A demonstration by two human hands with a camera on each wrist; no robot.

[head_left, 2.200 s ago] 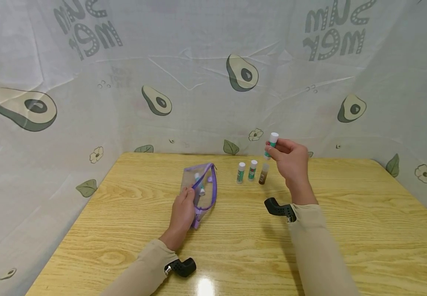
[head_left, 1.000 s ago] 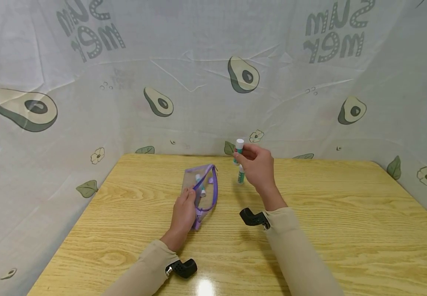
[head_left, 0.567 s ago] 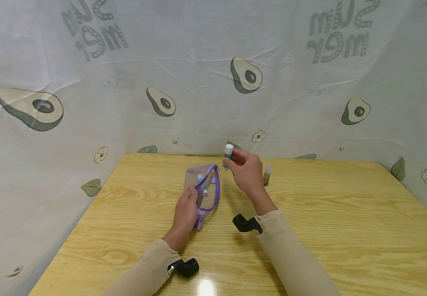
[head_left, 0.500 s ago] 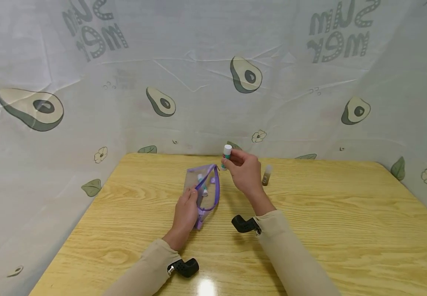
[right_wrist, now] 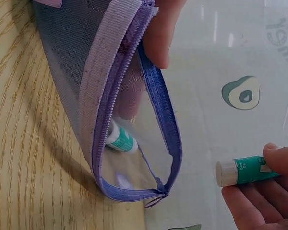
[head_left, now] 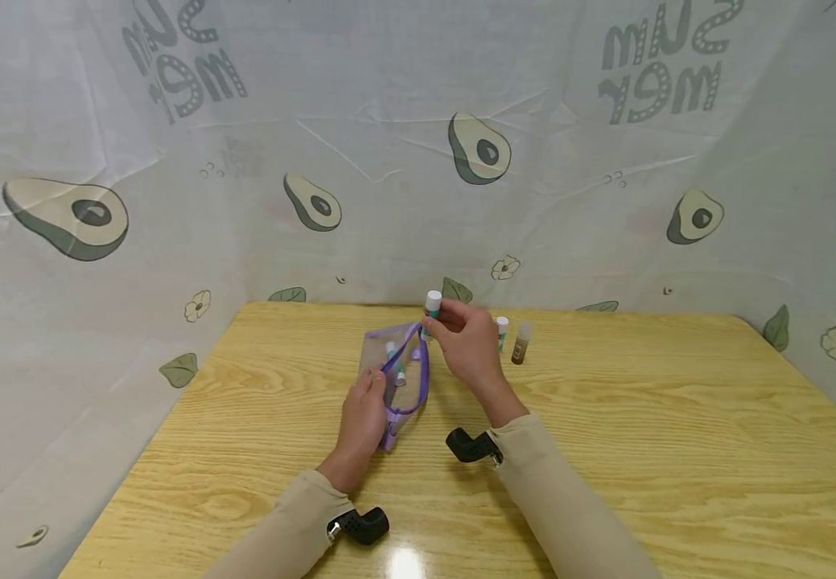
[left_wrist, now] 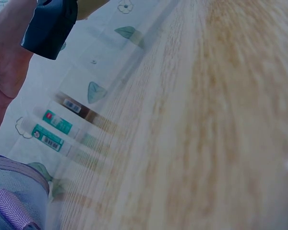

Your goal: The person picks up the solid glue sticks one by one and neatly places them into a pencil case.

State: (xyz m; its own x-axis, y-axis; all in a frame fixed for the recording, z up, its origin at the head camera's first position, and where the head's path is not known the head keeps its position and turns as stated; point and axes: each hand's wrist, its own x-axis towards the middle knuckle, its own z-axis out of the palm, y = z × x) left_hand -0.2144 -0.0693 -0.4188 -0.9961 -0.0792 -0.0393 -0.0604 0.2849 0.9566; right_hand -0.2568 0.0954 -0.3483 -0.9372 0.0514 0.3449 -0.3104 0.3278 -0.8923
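My left hand point(head_left: 363, 414) grips the near side of a purple-edged mesh zipper pouch point(head_left: 423, 378), whose mouth gapes toward the right. Inside the pouch lies one glue stick point(head_left: 397, 366), also visible through the opening in the right wrist view. Between thumb and fingers, my right hand point(head_left: 471, 346) pinches another glue stick point(head_left: 433, 302), white-capped with a green label. It is held just beside the pouch's upper right corner; the right wrist view shows this glue stick point(right_wrist: 247, 171) apart from the zipper rim point(right_wrist: 175, 139).
Behind my right hand, a white-capped glue stick point(head_left: 502, 331) and a brown tube with a clear cap point(head_left: 521, 344) stand on the wooden table point(head_left: 642, 418). The left wrist view shows a further green-labelled glue stick point(left_wrist: 47, 139) beside them. A printed cloth point(head_left: 389, 161) hangs behind the table.
Carrying the glue stick, my right hand has come left and slightly down, from above the standing tubes to the pouch's corner. My left hand and the pouch stay about where they were.
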